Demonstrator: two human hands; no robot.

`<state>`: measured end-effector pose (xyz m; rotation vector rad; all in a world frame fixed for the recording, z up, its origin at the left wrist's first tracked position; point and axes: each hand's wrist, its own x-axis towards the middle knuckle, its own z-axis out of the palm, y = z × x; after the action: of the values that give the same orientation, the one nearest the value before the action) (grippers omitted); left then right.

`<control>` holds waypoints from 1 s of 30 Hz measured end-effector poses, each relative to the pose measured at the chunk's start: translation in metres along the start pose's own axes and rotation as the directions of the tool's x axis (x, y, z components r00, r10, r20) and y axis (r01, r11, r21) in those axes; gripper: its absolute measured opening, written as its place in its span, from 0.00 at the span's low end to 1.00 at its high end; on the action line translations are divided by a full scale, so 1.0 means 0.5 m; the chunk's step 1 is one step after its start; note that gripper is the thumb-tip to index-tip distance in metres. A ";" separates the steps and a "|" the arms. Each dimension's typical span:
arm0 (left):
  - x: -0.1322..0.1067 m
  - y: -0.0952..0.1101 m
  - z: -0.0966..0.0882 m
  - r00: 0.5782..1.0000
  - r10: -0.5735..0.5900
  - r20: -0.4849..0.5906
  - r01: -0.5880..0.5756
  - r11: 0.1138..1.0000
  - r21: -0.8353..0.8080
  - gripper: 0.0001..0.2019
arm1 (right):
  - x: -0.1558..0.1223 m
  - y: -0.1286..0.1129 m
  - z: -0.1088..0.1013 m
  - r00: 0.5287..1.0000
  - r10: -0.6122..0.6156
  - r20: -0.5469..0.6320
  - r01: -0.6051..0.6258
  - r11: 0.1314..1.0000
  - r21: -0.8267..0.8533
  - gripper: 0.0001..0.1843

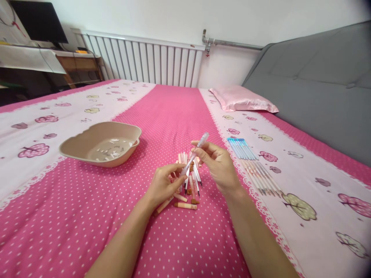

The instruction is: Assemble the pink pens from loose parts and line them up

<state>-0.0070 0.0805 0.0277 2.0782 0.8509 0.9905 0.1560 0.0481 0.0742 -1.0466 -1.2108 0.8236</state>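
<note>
Between my two hands I hold a pale, translucent pen [191,157], slanted with its upper end toward the right. My left hand [166,181] pinches its lower end. My right hand [216,160] grips it near the upper end, fingers closed round the barrel. Beneath lies a loose pile of pen parts [191,181]: white refills with dark tips, clear barrels and brown and cream pieces. A cream-and-brown pen piece [185,206] lies at the pile's near side. My fingers hide part of the pile.
A beige basin [124,158] with small white pieces inside stands left. To the right lie a row of blue pens [242,148] and a row of pale pens [262,177]. A pink pillow [243,99] rests by the grey headboard [315,73]. The bedspread [179,104] is pink.
</note>
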 end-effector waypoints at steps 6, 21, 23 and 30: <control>-0.001 -0.005 0.000 1.000 0.006 0.006 -0.006 1.000 -0.012 0.11 | 0.000 0.002 0.003 1.000 0.003 0.015 -0.003 1.000 -0.025 0.14; -0.002 0.002 -0.001 0.999 -0.042 0.014 0.043 0.997 -0.071 0.13 | -0.002 0.009 0.009 0.997 0.033 0.073 -0.032 0.999 -0.010 0.15; -0.002 0.002 -0.002 0.999 -0.047 0.022 0.049 0.995 -0.083 0.13 | -0.002 0.010 0.009 0.996 0.040 0.085 -0.041 0.999 0.003 0.15; -0.002 0.004 -0.003 0.999 -0.048 0.022 0.049 0.996 -0.078 0.12 | -0.003 0.021 0.011 0.993 0.035 0.113 -0.040 0.998 0.045 0.15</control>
<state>-0.0081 0.0792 0.0297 1.9886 0.8348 0.9603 0.1506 0.0512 0.0640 -0.9981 -1.2634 0.9469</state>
